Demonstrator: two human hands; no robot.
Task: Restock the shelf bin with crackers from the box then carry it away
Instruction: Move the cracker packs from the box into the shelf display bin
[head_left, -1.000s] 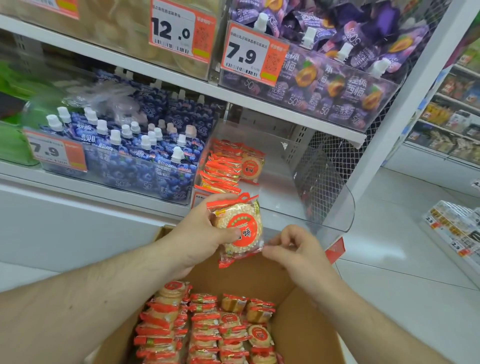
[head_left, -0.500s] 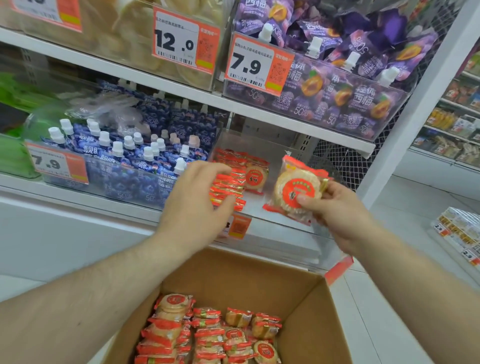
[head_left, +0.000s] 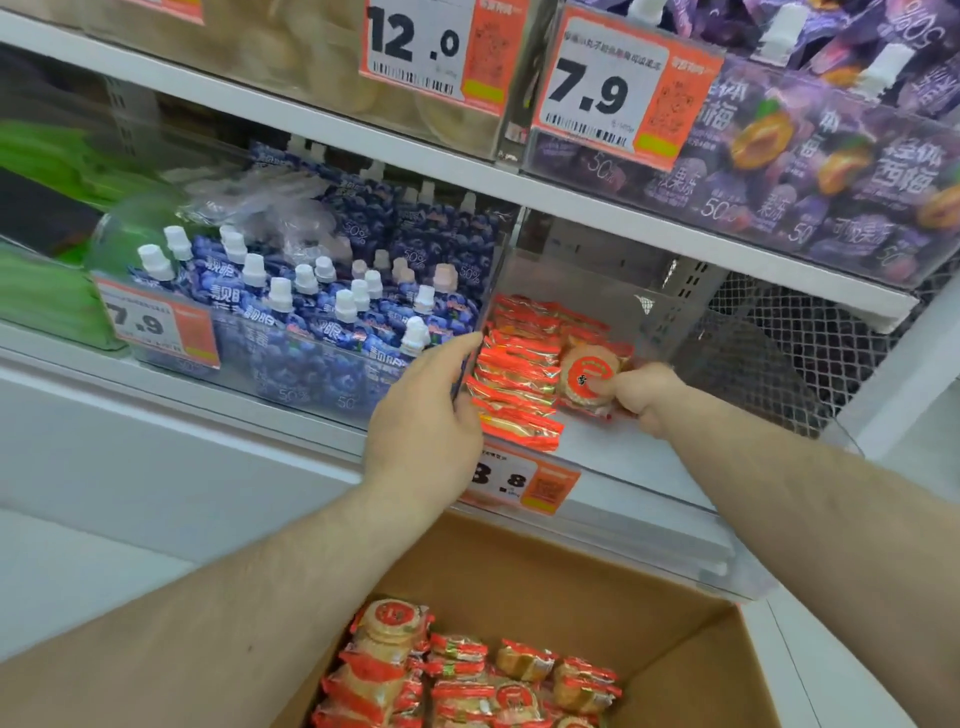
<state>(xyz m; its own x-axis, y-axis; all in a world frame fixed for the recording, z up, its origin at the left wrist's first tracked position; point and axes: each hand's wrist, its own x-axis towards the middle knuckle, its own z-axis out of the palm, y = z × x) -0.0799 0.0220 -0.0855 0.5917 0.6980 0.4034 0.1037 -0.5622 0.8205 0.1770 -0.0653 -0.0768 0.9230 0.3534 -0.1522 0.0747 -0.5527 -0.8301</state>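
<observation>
A clear plastic shelf bin (head_left: 675, 462) on the middle shelf holds a row of orange-wrapped cracker packs (head_left: 511, 379) along its left side. My right hand (head_left: 641, 395) is inside the bin and pinches a round cracker pack (head_left: 589, 379) beside that row. My left hand (head_left: 428, 415) rests against the bin's front left corner, fingers loosely bent around the wall. Below, an open cardboard box (head_left: 675, 649) holds several more cracker packs (head_left: 452, 670).
Blue spouted drink pouches (head_left: 311, 317) fill the bin to the left. Purple pouches (head_left: 831, 171) sit on the shelf above, behind a 7.9 price tag (head_left: 618, 93). A wire mesh panel (head_left: 810, 338) closes the shelf's right end. Bare floor lies at far right.
My right hand carried the cracker pack from in front of the shelf down into the bin beside the row. My left hand shifted to the bin's left front corner. The view moved closer.
</observation>
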